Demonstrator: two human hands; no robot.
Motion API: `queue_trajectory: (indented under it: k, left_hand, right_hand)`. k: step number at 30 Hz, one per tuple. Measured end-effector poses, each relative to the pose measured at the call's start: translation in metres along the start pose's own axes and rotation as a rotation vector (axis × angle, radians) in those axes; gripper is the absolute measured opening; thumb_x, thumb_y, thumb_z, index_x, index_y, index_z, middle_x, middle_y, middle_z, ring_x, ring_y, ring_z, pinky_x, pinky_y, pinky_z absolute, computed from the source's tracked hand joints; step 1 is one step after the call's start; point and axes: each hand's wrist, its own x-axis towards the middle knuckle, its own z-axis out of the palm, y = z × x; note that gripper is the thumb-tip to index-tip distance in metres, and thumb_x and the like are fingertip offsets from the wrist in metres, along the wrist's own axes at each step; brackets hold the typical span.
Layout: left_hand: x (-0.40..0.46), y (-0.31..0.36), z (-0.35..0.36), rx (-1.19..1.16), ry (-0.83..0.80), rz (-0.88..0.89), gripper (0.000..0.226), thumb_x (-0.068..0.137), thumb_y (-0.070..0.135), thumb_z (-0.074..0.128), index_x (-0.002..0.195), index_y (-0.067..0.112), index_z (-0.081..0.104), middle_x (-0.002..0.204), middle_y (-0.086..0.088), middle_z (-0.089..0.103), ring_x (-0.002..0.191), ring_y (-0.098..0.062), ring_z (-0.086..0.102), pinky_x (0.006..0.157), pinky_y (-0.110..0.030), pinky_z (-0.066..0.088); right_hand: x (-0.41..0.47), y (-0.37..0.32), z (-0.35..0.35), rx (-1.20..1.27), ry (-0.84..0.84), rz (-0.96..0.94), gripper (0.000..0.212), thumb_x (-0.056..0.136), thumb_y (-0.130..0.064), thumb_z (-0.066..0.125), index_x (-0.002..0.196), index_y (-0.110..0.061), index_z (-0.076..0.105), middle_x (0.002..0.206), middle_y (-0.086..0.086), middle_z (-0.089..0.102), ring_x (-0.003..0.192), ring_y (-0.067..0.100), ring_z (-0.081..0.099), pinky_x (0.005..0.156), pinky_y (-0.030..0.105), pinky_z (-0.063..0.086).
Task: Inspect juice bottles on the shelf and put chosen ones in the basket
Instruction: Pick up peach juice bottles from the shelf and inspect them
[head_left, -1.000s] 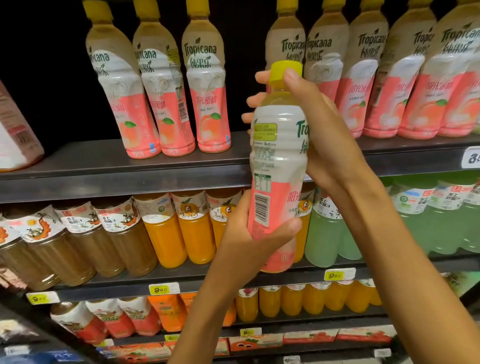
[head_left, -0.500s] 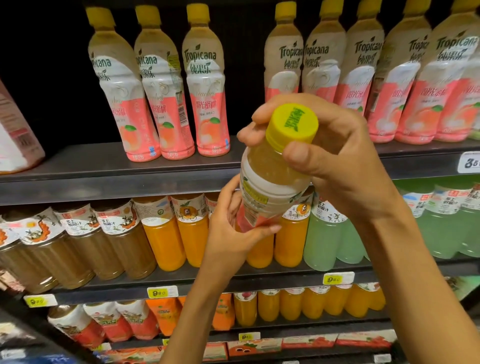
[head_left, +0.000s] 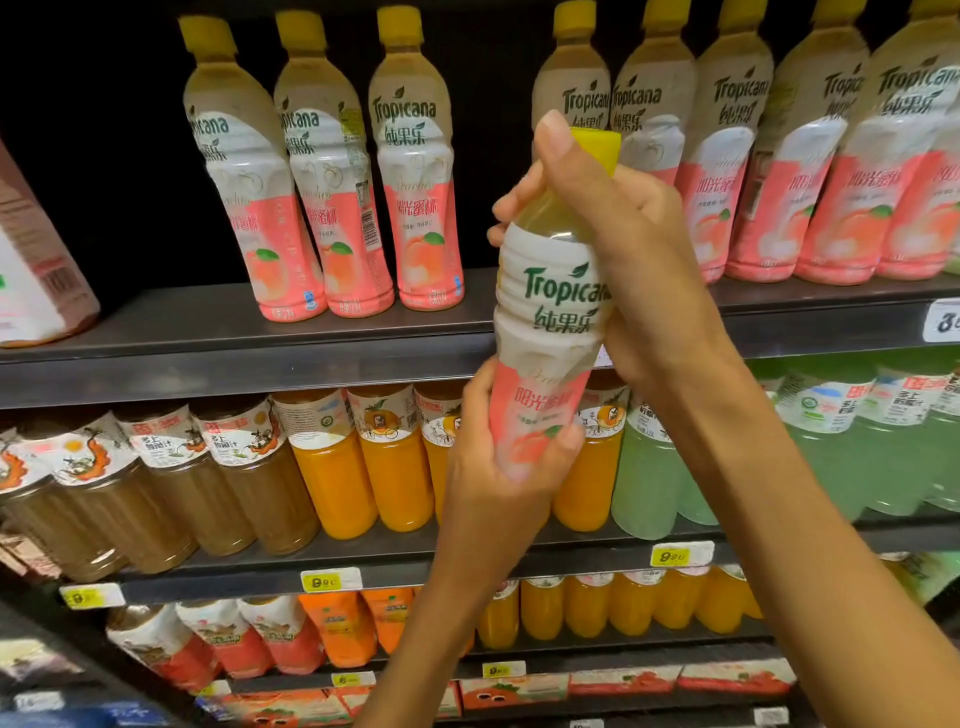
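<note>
I hold a Tropicana peach juice bottle upright in front of the shelves, its front label facing me. My right hand wraps the neck and shoulder, thumb up beside the yellow cap. My left hand grips the pink lower part from below. More of the same peach bottles stand in rows on the upper shelf, to the left and right of my hands. No basket is in view.
The shelf below carries brown tea-like bottles, orange juice bottles and pale green drinks. Yellow price tags line the shelf edges. Lower rows hold small orange bottles and cartons. A carton leans at far left.
The bottle went from showing its back label, to tilted cap-first toward me, to upright again with the front label facing me. Both hands kept hold.
</note>
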Motion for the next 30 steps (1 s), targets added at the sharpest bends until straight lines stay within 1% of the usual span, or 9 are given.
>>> queue_trajectory:
  k: [4,8,10,12,15,19,22,26,30]
  left_hand:
    - [0.005,0.002,-0.005,-0.037,0.031,0.029,0.044,0.076,0.055,0.061,0.113,0.031,0.053,0.1,0.02,0.066,0.093,-0.001,0.064,0.072,-0.014,0.049]
    - [0.001,0.002,-0.013,-0.151,-0.139,-0.123,0.066,0.067,0.078,0.054,0.109,0.027,0.058,0.095,0.01,0.073,0.086,-0.007,0.07,0.069,-0.017,0.053]
    - [-0.001,0.0,-0.013,-0.199,-0.206,-0.252,0.08,0.064,0.082,0.053,0.112,0.02,0.058,0.095,0.0,0.074,0.084,-0.015,0.072,0.068,-0.024,0.055]
    - [-0.002,-0.003,-0.011,-0.165,-0.22,-0.31,0.073,0.07,0.078,0.049,0.114,0.022,0.058,0.098,0.002,0.073,0.089,-0.014,0.071,0.072,-0.024,0.055]
    - [-0.003,-0.006,-0.007,-0.126,-0.128,-0.281,0.048,0.076,0.067,0.042,0.107,0.034,0.058,0.097,0.015,0.071,0.092,-0.001,0.067,0.07,-0.012,0.051]
    - [-0.003,-0.007,-0.002,-0.145,0.012,-0.294,0.05,0.084,0.067,0.037,0.096,0.027,0.064,0.089,0.001,0.071,0.081,-0.005,0.068,0.066,-0.012,0.051]
    - [-0.002,-0.004,0.0,-0.229,0.059,-0.334,0.052,0.081,0.063,0.033,0.087,0.028,0.071,0.083,0.001,0.074,0.08,-0.009,0.07,0.066,-0.016,0.053]
    - [-0.003,0.0,-0.006,-0.441,-0.064,-0.449,0.058,0.087,0.065,0.032,0.089,0.026,0.075,0.083,-0.007,0.073,0.075,-0.02,0.07,0.068,-0.034,0.057]
    - [-0.005,0.004,-0.002,-0.525,-0.231,-0.565,0.066,0.088,0.067,0.034,0.1,0.013,0.071,0.081,-0.012,0.071,0.069,-0.024,0.068,0.066,-0.034,0.056]
  right_hand:
    - [0.001,0.003,-0.008,0.081,-0.061,0.133,0.044,0.093,-0.049,0.048,0.082,-0.013,0.07,0.086,0.005,0.071,0.088,0.021,0.068,0.085,0.03,0.056]
    - [0.009,0.011,-0.017,0.147,-0.164,0.199,0.046,0.093,-0.048,0.04,0.095,-0.011,0.067,0.097,0.006,0.071,0.102,0.029,0.067,0.093,0.039,0.053]
    - [0.01,0.017,-0.016,0.243,-0.217,0.25,0.043,0.093,-0.045,0.038,0.096,-0.011,0.064,0.096,0.006,0.072,0.097,0.03,0.069,0.087,0.041,0.056]
    - [0.008,0.022,-0.015,0.339,-0.219,0.287,0.04,0.094,-0.042,0.039,0.093,-0.011,0.064,0.088,0.005,0.072,0.084,0.023,0.071,0.076,0.035,0.058]
    - [0.006,0.026,-0.016,0.248,-0.114,0.261,0.033,0.091,-0.041,0.049,0.082,-0.014,0.067,0.083,0.004,0.071,0.078,0.019,0.068,0.072,0.03,0.056]
    - [0.005,0.026,-0.018,0.092,0.036,0.254,0.031,0.091,-0.044,0.057,0.083,-0.018,0.072,0.089,0.003,0.074,0.084,0.016,0.07,0.073,0.026,0.057]
    - [0.005,0.022,-0.019,0.141,0.006,0.279,0.035,0.094,-0.045,0.053,0.089,-0.017,0.073,0.093,0.002,0.075,0.088,0.013,0.07,0.077,0.025,0.056]
    - [0.008,0.019,-0.023,0.289,-0.096,0.28,0.044,0.098,-0.048,0.04,0.094,-0.017,0.071,0.093,0.003,0.07,0.092,0.019,0.065,0.085,0.034,0.051]
    - [0.007,0.021,-0.018,0.524,-0.211,0.336,0.053,0.093,-0.054,0.035,0.096,-0.009,0.063,0.084,0.008,0.068,0.077,0.022,0.067,0.069,0.034,0.057]
